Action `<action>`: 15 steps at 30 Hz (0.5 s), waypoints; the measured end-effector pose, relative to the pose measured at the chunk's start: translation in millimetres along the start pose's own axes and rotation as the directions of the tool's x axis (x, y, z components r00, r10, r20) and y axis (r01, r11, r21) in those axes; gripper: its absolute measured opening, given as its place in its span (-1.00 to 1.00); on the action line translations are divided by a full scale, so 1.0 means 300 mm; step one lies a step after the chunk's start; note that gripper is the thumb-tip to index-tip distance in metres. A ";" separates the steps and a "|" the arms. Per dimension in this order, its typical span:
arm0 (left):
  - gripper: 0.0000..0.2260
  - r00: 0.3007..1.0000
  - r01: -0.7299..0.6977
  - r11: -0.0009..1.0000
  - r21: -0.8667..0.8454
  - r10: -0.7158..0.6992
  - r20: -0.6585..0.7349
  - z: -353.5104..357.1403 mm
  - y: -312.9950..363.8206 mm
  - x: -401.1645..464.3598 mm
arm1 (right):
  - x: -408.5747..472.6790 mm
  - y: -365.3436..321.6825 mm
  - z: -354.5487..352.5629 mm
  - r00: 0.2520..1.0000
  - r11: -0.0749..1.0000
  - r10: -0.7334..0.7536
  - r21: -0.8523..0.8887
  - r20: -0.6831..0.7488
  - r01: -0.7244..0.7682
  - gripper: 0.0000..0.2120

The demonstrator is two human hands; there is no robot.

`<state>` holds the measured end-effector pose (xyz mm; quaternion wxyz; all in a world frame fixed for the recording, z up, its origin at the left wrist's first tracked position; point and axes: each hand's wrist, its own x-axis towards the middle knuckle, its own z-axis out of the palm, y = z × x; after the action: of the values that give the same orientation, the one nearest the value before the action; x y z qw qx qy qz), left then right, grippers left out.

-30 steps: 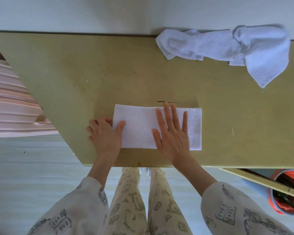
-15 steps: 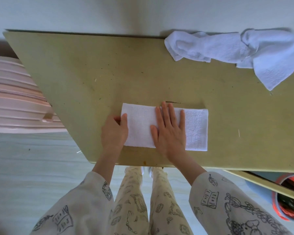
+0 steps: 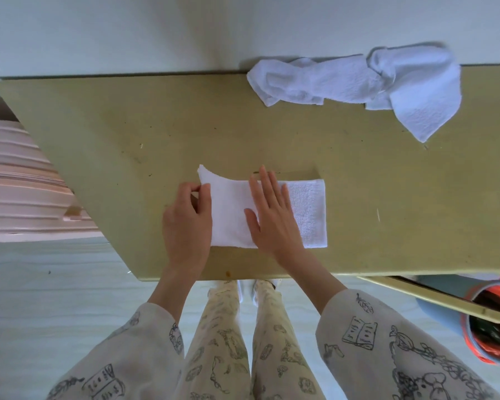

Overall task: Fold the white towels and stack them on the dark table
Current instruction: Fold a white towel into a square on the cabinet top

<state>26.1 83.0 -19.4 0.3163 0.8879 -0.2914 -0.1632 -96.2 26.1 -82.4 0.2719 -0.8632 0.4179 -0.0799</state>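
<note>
A white towel, folded into a long strip, lies near the front edge of the olive-green table. My left hand pinches the strip's left end, and the far left corner is lifted and curling up. My right hand presses flat on the middle of the strip with fingers straight. A second white towel lies crumpled at the back right of the table, against the wall.
A pink ribbed plastic object stands left of the table. A blue bucket with a red rim sits on the floor at the lower right, under a thin board. My legs stand at the table's front edge.
My left hand has closed on the strip's left end and begun lifting it; the far corner now curls up. My right hand stays pressed on the middle.
</note>
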 end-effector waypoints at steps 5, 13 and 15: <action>-0.87 0.986 -0.145 0.988 -0.057 0.149 0.072 0.080 0.146 -0.067 | -0.108 0.080 -0.206 0.885 0.799 0.439 0.517 -0.152 -0.308 -0.75; -0.76 0.917 -0.213 0.972 0.102 0.163 0.365 0.345 0.233 -0.152 | -0.153 0.228 -0.256 0.699 0.364 0.670 0.710 0.250 -0.603 -0.82; -0.75 0.908 -0.216 0.969 0.120 0.155 0.389 0.373 0.239 -0.164 | -0.151 0.240 -0.251 0.708 0.386 0.653 0.686 0.268 -0.616 -0.80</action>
<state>-94.9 16.1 -50.6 0.1961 0.8306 -0.4422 -0.2758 -201.4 -5.8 -53.8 0.5941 -0.4477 0.6511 -0.1505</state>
